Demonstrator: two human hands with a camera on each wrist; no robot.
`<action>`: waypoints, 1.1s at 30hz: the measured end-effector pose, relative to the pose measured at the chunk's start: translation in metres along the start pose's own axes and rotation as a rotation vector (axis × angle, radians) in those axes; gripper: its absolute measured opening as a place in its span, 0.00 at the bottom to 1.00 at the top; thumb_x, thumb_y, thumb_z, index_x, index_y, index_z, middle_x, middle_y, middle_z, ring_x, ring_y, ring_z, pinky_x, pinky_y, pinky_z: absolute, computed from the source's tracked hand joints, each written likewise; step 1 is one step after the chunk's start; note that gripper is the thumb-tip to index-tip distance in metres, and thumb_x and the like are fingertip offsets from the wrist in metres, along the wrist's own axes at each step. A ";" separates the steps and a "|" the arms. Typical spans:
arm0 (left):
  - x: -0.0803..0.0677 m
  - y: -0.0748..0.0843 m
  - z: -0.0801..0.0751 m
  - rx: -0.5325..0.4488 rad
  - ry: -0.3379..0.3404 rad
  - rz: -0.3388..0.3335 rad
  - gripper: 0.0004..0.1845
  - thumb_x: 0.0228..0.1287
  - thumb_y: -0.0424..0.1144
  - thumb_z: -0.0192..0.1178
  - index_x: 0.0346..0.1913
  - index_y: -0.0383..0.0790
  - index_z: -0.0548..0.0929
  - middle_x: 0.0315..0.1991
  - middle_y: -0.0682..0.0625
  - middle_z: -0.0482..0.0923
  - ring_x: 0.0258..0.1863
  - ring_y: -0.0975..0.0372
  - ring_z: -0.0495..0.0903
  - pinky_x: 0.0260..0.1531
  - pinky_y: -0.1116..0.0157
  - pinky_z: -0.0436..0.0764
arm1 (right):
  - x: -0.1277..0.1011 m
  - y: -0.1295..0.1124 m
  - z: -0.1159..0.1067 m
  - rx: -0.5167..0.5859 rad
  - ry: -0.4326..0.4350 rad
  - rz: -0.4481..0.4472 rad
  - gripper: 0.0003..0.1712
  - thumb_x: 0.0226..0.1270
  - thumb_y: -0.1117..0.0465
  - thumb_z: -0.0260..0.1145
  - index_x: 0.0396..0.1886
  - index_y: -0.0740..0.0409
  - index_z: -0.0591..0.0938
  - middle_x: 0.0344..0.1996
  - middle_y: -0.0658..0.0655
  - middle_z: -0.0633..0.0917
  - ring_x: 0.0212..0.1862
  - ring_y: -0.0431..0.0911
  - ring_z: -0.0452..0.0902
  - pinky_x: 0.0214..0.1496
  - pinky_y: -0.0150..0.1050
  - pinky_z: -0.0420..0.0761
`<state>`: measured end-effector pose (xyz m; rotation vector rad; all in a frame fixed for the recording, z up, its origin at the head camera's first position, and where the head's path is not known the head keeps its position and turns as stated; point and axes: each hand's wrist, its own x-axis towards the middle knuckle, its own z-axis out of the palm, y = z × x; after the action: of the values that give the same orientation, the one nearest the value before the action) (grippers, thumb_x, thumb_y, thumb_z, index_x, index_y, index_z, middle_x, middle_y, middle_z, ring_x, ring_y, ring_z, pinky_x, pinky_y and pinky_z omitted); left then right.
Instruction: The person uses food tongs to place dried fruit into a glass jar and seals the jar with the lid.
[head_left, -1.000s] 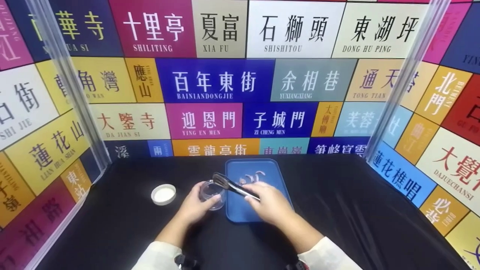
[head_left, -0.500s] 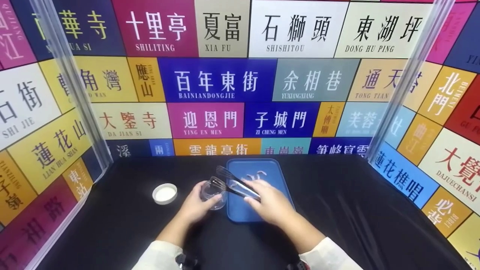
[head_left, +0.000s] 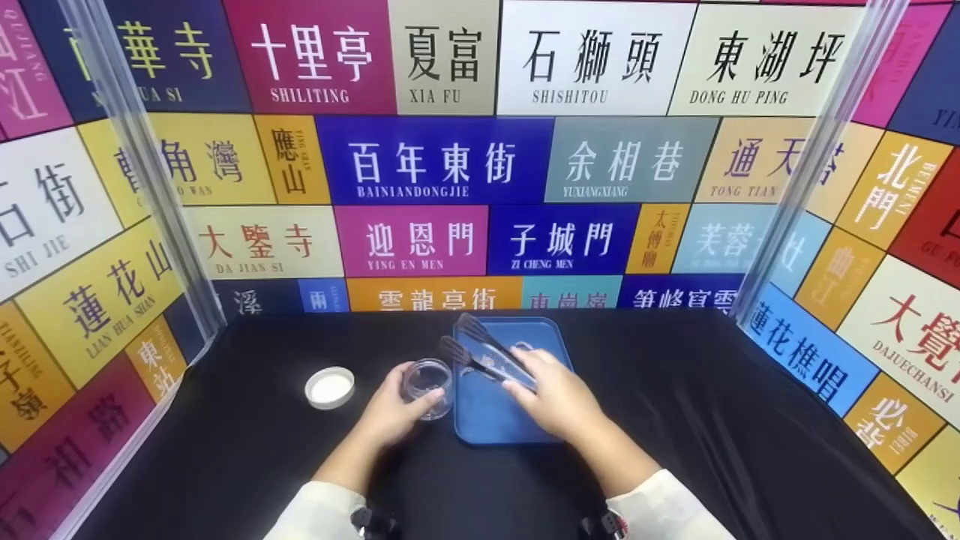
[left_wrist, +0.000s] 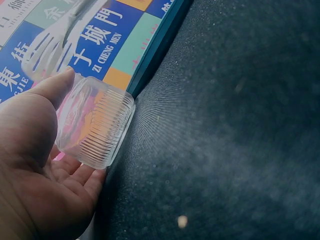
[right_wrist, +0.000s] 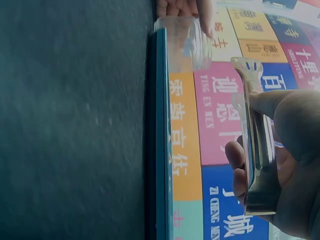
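My left hand (head_left: pixel 394 405) holds a clear jar (head_left: pixel 429 373), lidless, beside the left edge of the blue tray (head_left: pixel 495 424). In the left wrist view the thumb lies at the rim of the ribbed jar (left_wrist: pixel 102 127), with fingers under and behind it. Slotted metal tongs (right_wrist: pixel 260 165) are gripped in my right hand (head_left: pixel 556 394), thumb on one arm and fingers around the other. Their spread heads (head_left: pixel 454 349) hang over the tray's far left part with nothing between them. Small pale pink curved pieces (head_left: pixel 523 346) lie on the tray, partly hidden by the tongs and right hand.
A round white lid (head_left: pixel 330 388) lies on the black tablecloth (head_left: pixel 262 457) left of the jar. Behind the table stands a wall (head_left: pixel 435 161) of coloured name panels, with clear corner posts (head_left: pixel 780 202) at both sides.
The tongs were closed over the jar's mouth, then spread there; my right hand has since carried them right and away, over the tray. The left hand and jar stay put.
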<state>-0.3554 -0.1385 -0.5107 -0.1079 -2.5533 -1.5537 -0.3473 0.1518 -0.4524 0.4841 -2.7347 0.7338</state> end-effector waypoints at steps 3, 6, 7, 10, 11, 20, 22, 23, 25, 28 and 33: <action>0.000 0.000 0.000 -0.003 -0.001 -0.001 0.46 0.64 0.55 0.76 0.77 0.36 0.69 0.71 0.35 0.78 0.70 0.42 0.78 0.76 0.40 0.72 | 0.004 0.010 -0.003 0.008 0.002 0.038 0.36 0.75 0.43 0.70 0.79 0.44 0.75 0.72 0.56 0.81 0.68 0.55 0.82 0.72 0.57 0.82; -0.001 0.001 0.000 -0.006 -0.002 0.000 0.45 0.64 0.55 0.76 0.77 0.36 0.69 0.70 0.35 0.78 0.70 0.42 0.78 0.75 0.40 0.73 | 0.008 0.021 -0.006 0.007 -0.002 0.082 0.36 0.75 0.43 0.70 0.79 0.45 0.75 0.71 0.57 0.82 0.67 0.55 0.82 0.72 0.57 0.81; -0.001 0.001 0.000 -0.006 -0.002 0.001 0.45 0.64 0.54 0.76 0.77 0.36 0.69 0.70 0.35 0.78 0.70 0.42 0.78 0.75 0.39 0.73 | 0.009 0.025 -0.007 0.007 -0.003 0.097 0.36 0.75 0.43 0.70 0.79 0.46 0.75 0.71 0.58 0.81 0.68 0.56 0.81 0.72 0.58 0.81; -0.002 0.001 0.000 -0.005 -0.003 0.000 0.46 0.64 0.55 0.76 0.77 0.36 0.69 0.70 0.35 0.78 0.70 0.42 0.78 0.75 0.39 0.73 | 0.011 0.035 -0.010 0.010 -0.018 0.151 0.38 0.76 0.42 0.69 0.80 0.47 0.74 0.73 0.60 0.80 0.69 0.57 0.80 0.73 0.60 0.79; -0.002 0.001 0.000 -0.005 -0.003 -0.001 0.46 0.64 0.55 0.76 0.77 0.36 0.69 0.70 0.35 0.78 0.70 0.42 0.78 0.75 0.39 0.73 | 0.011 0.038 -0.011 0.013 -0.021 0.165 0.38 0.76 0.42 0.69 0.80 0.48 0.73 0.73 0.61 0.80 0.69 0.58 0.80 0.74 0.61 0.78; -0.002 0.001 0.000 -0.008 -0.006 -0.008 0.47 0.64 0.55 0.76 0.78 0.35 0.68 0.71 0.34 0.77 0.70 0.42 0.78 0.75 0.40 0.73 | 0.012 0.059 -0.013 -0.006 -0.041 0.228 0.38 0.78 0.43 0.66 0.80 0.52 0.73 0.75 0.65 0.77 0.75 0.64 0.74 0.79 0.65 0.72; -0.002 0.001 0.000 -0.005 -0.004 -0.010 0.47 0.64 0.55 0.76 0.78 0.35 0.68 0.72 0.34 0.77 0.70 0.42 0.78 0.75 0.40 0.73 | 0.012 0.063 -0.012 -0.023 -0.040 0.228 0.37 0.78 0.44 0.67 0.79 0.54 0.74 0.73 0.66 0.78 0.73 0.63 0.76 0.78 0.64 0.73; -0.002 0.001 0.000 -0.004 -0.003 -0.012 0.47 0.64 0.55 0.76 0.78 0.36 0.67 0.72 0.34 0.77 0.70 0.42 0.78 0.75 0.40 0.73 | 0.012 0.065 -0.012 -0.034 -0.043 0.228 0.36 0.78 0.44 0.67 0.79 0.54 0.74 0.73 0.66 0.79 0.72 0.63 0.77 0.77 0.64 0.74; -0.002 0.001 0.000 0.000 -0.001 -0.017 0.47 0.64 0.55 0.76 0.78 0.36 0.67 0.72 0.34 0.77 0.71 0.41 0.78 0.75 0.40 0.73 | 0.013 0.068 -0.011 -0.047 -0.053 0.240 0.36 0.78 0.45 0.67 0.78 0.55 0.75 0.72 0.66 0.79 0.71 0.63 0.77 0.76 0.64 0.74; -0.001 0.001 0.000 -0.001 -0.001 -0.020 0.47 0.64 0.55 0.76 0.78 0.36 0.67 0.72 0.34 0.76 0.71 0.41 0.77 0.76 0.39 0.73 | 0.013 0.073 -0.010 -0.054 -0.073 0.269 0.35 0.77 0.46 0.68 0.77 0.56 0.75 0.71 0.67 0.80 0.70 0.63 0.78 0.76 0.64 0.75; -0.001 0.000 0.000 0.001 0.001 -0.014 0.47 0.64 0.55 0.76 0.78 0.35 0.68 0.72 0.34 0.77 0.71 0.41 0.77 0.76 0.40 0.73 | 0.012 0.078 -0.009 -0.043 -0.101 0.305 0.34 0.77 0.48 0.69 0.76 0.56 0.77 0.70 0.67 0.81 0.70 0.63 0.78 0.76 0.65 0.75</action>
<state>-0.3544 -0.1381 -0.5108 -0.0889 -2.5594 -1.5578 -0.3861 0.2174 -0.4744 0.0964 -2.9493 0.7361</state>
